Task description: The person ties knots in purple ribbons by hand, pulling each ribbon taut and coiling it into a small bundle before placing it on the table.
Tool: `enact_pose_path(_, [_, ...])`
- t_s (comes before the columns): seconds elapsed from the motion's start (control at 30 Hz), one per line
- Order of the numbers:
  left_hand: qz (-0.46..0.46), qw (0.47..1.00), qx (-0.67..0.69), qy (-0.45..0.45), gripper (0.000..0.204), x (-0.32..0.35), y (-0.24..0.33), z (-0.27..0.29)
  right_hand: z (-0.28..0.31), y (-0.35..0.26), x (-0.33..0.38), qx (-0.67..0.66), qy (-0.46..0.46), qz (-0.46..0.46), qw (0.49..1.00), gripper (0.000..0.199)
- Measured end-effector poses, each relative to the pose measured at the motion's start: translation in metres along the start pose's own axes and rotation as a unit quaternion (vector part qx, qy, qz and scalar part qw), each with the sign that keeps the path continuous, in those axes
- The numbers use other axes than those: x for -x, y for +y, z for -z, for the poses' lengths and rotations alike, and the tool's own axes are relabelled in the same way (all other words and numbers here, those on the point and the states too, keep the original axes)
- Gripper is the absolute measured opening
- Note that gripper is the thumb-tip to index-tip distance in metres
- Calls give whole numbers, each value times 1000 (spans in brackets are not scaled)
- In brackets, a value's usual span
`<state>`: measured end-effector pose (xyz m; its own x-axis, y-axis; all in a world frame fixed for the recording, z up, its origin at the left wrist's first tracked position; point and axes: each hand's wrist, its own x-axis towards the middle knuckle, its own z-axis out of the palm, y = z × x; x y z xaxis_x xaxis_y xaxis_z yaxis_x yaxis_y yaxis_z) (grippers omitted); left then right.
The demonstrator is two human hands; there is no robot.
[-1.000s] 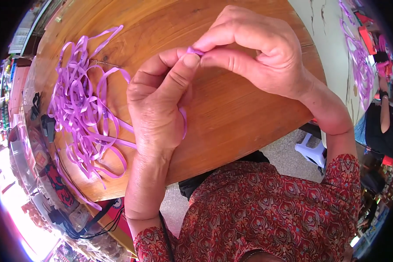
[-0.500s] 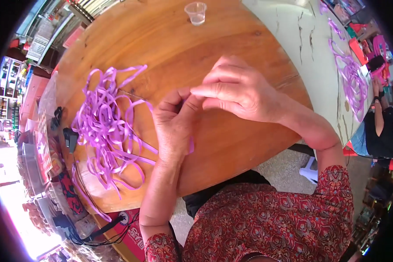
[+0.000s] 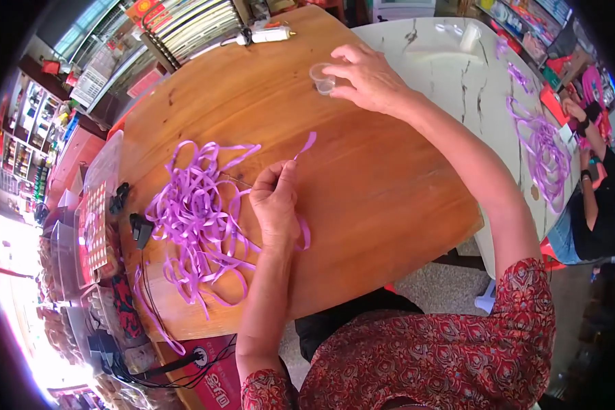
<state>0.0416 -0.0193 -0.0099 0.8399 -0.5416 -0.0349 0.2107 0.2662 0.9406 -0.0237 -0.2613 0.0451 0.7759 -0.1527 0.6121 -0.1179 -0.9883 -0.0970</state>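
My left hand [image 3: 275, 201] is closed, with thumb and forefinger pinching a purple ribbon [image 3: 307, 145] near its end, which stands up past the fingertips. More of this ribbon hangs below the wrist. To the left, a loose tangled heap of purple ribbon [image 3: 201, 212] lies on the wooden table. My right hand [image 3: 370, 78] is stretched out at the far side, fingers apart, over a small clear plastic cup [image 3: 324, 85]. Its fingertips overlap the cup's rim; what the cup holds is too small to make out.
A white tool [image 3: 270, 35] with a cord lies at the table's far edge. Black plugs [image 3: 141, 230] and cables sit at the left edge. On the right, a white marbled table [image 3: 451, 89] bears another purple ribbon bundle [image 3: 545, 160]. A person [image 3: 598, 198] in black works beyond it.
My right hand has left my left hand and moved away to the cup. The ribbon end now shows above my left fingertips. The view has shifted, bringing the white tool into sight.
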Motion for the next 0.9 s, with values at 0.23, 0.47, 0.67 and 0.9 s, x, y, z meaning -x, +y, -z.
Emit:
enact_pose_path(0.23, [13,999,30,-2,6,-5,4,15,-20,9,-35,57,-221,-65,972,28])
enact_pose_path(0.47, [35,999,31,-19,7,-4,6,15,-48,27,-46,28,-278,-61,958,15])
enact_pose_path(0.67, [48,998,32,-20,7,-5,5,18,-36,11,-44,25,-240,-75,967,18])
enact_pose_path(0.9, [31,999,8,-17,7,-2,3,16,-1,-6,-25,-128,-31,101,986,23])
